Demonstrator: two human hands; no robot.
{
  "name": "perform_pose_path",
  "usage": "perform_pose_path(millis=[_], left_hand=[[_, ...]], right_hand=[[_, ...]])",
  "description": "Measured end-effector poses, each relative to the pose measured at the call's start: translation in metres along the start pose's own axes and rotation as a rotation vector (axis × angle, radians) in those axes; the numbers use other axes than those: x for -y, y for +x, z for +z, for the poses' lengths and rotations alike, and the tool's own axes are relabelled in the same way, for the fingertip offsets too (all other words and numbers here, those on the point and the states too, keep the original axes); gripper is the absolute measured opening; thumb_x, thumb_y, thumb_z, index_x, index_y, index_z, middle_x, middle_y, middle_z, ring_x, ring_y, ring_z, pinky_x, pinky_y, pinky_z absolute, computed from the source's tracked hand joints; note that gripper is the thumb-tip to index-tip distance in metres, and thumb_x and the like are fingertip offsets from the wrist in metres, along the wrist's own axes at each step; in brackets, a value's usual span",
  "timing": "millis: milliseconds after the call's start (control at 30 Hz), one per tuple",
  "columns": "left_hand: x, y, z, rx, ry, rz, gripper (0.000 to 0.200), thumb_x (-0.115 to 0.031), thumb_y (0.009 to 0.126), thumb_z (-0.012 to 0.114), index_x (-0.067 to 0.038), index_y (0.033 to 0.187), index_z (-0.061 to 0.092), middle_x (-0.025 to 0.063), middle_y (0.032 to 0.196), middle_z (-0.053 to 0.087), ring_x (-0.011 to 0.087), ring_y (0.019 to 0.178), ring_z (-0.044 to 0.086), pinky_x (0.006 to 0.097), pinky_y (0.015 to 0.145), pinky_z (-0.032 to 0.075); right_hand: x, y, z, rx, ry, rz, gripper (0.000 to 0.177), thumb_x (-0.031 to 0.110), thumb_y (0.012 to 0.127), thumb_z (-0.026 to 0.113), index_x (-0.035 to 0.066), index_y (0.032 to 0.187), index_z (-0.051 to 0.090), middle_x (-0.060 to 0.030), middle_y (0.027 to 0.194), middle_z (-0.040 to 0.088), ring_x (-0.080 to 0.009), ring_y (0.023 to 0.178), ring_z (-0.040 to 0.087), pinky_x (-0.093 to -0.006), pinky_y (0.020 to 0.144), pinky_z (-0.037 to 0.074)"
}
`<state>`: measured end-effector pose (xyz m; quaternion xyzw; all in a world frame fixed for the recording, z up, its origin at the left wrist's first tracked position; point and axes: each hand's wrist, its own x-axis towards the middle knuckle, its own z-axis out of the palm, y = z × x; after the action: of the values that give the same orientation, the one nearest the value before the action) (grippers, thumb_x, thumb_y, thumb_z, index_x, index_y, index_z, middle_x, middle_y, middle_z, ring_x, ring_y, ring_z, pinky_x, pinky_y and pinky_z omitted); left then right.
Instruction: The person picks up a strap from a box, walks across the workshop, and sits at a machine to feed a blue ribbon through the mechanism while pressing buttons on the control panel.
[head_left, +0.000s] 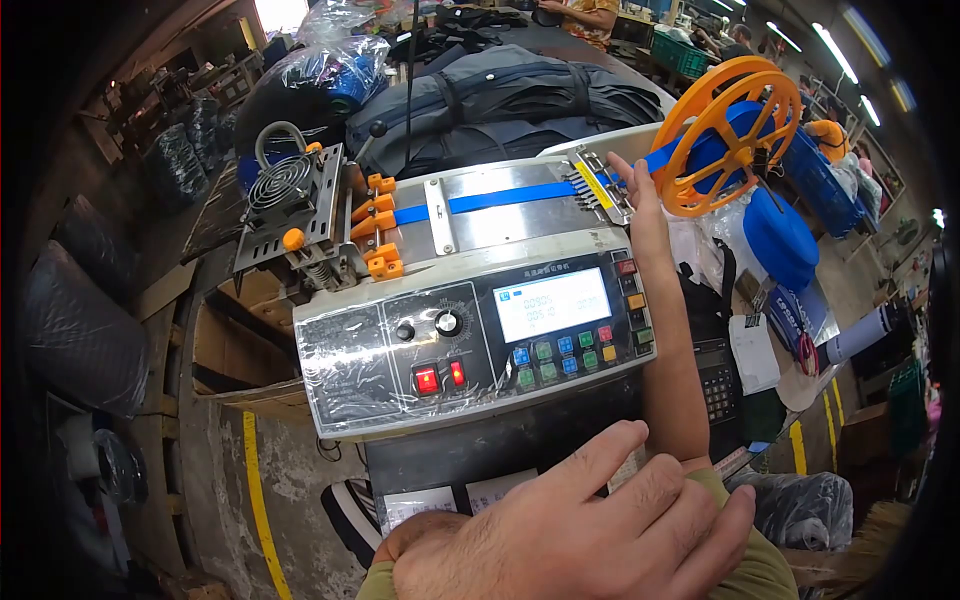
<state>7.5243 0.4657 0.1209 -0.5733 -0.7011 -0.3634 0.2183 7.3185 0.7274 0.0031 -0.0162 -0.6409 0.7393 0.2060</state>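
Note:
My right hand (638, 192) reaches forward along the right side of a strap-cutting machine (350, 375). Its fingers are stretched out at the strap guide (600, 188) with the yellow label, beside the blue strap (510, 198). Whether they touch the strap is hard to see. From an orange reel (690, 130) the strap runs through the guide and under a metal bar (440, 217) to orange guide blocks (376, 222). My left hand (590, 520) is close to the camera, below the control panel, back of the hand showing. Its fingers are apart, partly bent, and hold nothing.
A lit display (553, 305) and coloured buttons sit on the panel. Dark bags (500, 105) are piled behind the machine. At right are a roll of blue strap (780, 237), a calculator (715, 385) and red-handled scissors (806, 352). Other people stand further back.

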Motion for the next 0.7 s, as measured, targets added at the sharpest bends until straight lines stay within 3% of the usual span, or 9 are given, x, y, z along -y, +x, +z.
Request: perform_pose_path(millis=[700], left_hand=[[-0.0033, 0.0001, 0.0018, -0.006, 0.007, -0.005, 0.020, -0.014, 0.086, 0.068, -0.009, 0.104, 0.073, -0.0008, 0.079, 0.059, 0.0149, 0.081, 0.064, 0.0382, 0.088, 0.056]], right_hand=[[-0.0026, 0.0018, -0.0022, 0.000, -0.002, 0.012, 0.076, 0.060, 0.109, 0.029, 0.001, 0.153, 0.048, -0.0218, 0.147, 0.054, -0.0209, 0.131, 0.058, -0.0270, 0.111, 0.045]])
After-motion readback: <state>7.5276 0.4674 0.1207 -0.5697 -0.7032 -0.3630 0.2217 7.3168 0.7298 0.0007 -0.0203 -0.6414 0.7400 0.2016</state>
